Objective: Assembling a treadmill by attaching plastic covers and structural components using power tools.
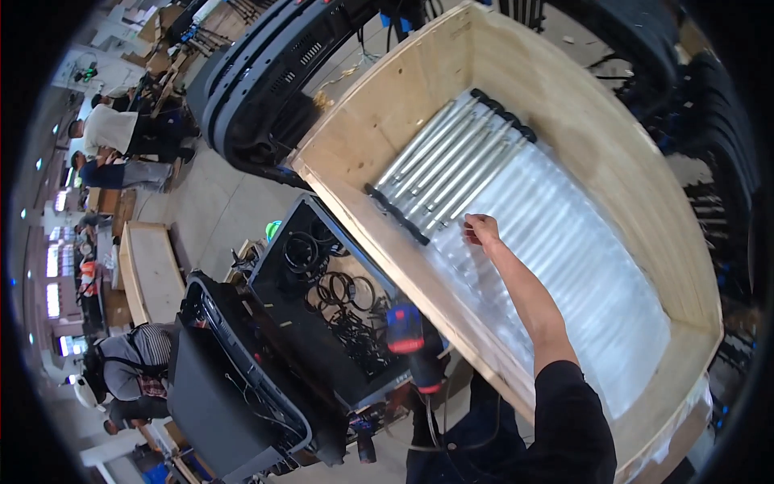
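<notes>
My right hand (483, 231) reaches into a large wooden crate (673, 189), its fingers loosely bent and nothing visible in them. Just beside it lies a row of silver metal tubes (451, 161) with black ends. They rest on a clear plastic sheet (576, 242), under which striped shapes show through. A dark strip (395, 214) runs along the near-left ends of the row. My left hand is out of view. Beside the crate, near my legs, a blurred red and blue power drill (407, 331) appears; whatever supports it cannot be made out.
Left of the crate stands a dark open bin (322, 363) holding black rings and small black parts. Dark moulded panels (234, 395) stand beside it, and another large black part (274, 89) lies beyond the crate. People (113, 129) and a wooden box (149, 270) are at far left.
</notes>
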The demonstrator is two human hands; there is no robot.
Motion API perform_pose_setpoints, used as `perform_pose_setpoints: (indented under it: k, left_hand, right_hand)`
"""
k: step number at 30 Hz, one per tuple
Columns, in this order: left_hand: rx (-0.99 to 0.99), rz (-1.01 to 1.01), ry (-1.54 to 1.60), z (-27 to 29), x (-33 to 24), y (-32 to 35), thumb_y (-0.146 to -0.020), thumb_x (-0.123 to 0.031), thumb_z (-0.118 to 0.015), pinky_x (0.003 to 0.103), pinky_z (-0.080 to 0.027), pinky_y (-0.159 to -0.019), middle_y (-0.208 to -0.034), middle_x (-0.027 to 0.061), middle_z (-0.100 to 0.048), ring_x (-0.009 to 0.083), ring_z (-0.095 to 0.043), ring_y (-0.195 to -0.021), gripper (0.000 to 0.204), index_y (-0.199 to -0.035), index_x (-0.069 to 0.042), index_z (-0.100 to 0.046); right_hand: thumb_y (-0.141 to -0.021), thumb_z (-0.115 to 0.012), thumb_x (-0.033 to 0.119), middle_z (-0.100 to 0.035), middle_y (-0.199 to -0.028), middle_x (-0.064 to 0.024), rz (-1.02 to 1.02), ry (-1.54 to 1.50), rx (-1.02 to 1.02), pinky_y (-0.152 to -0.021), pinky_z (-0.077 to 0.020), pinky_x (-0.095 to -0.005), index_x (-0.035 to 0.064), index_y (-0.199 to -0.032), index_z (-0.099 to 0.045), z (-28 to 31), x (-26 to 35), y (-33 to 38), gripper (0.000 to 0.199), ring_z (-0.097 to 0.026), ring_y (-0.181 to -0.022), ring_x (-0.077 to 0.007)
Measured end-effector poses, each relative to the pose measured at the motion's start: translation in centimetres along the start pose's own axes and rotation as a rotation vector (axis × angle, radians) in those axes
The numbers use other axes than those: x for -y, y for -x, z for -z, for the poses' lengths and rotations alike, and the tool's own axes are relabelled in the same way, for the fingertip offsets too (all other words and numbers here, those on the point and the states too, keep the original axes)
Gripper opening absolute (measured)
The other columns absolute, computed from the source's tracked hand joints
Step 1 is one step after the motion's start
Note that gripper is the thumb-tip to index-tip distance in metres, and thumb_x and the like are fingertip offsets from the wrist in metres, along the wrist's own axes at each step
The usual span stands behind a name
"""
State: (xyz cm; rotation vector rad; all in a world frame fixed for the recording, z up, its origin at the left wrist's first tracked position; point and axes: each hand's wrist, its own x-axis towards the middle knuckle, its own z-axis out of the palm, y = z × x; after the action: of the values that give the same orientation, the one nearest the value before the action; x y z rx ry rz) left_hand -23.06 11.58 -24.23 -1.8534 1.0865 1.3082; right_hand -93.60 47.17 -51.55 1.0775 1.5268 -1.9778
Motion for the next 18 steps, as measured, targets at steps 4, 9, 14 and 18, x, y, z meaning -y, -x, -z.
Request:
perform_pose_setpoints:
  k: [4, 9, 14, 18]
  left_hand:
    - [-0.069, -0.008, 0.066, 0.0, 3.2, 0.8, -0.099, -0.034, -0.056, 0.038, -0.051, -0.064, -0.080, 0.0063, -0.065, 0.0219, -0.060, -0.071, 0.030, -0.097, -0.006, -0.067]
    - [-0.045, -0.135, -0.142, -1.8, 5.4, 0.7, -0.097, -0.030, -0.062, 0.043, -0.054, -0.078, -0.111, 0.0140, -0.070, 0.0248, -0.064, -0.093, 0.045, -0.133, -0.005, -0.061]
    - [0.018, -0.187, -0.005, -3.2, 0.9, 1.1, -0.099, -0.032, -0.059, 0.037, -0.052, -0.078, -0.116, 0.0158, -0.069, 0.0223, -0.064, -0.094, 0.046, -0.136, -0.005, -0.060]
    - [0.049, -0.262, -0.061, -7.3, -6.9, 4.3, -0.101, -0.037, -0.057, 0.040, -0.053, -0.086, -0.121, 0.0173, -0.068, 0.0271, -0.065, -0.101, 0.051, -0.140, -0.004, -0.055]
  right_hand:
    - [-0.087, -0.076, 0.034, -0.064, -0.069, -0.0068, 0.121, 0.175, -0.217, -0.049, -0.0542, -0.0311, 0.0022, -0.097, -0.063, -0.4, -1.6, -9.6, 0.035, -0.063, -0.056, -0.0169]
    - [-0.087, -0.079, 0.025, -0.064, -0.072, -0.0112, 0.159, -0.092, -0.083, -0.046, -0.0537, -0.0296, 0.0014, -0.096, -0.053, -3.6, -1.3, -7.3, 0.036, -0.064, -0.054, -0.0186]
    - [-0.096, -0.063, 0.031, -0.065, -0.106, -0.0151, 0.116, -0.452, 0.071, -0.081, -0.0586, -0.0403, 0.0035, -0.122, -0.047, 2.0, 5.0, 1.4, 0.041, -0.070, -0.090, -0.0277]
    - [-0.092, -0.069, 0.042, -0.064, -0.110, -0.0165, 0.020, -0.027, 0.062, -0.070, -0.0597, -0.0405, 0.0041, -0.128, -0.042, -1.6, 4.3, 1.4, 0.059, -0.069, -0.079, -0.0276]
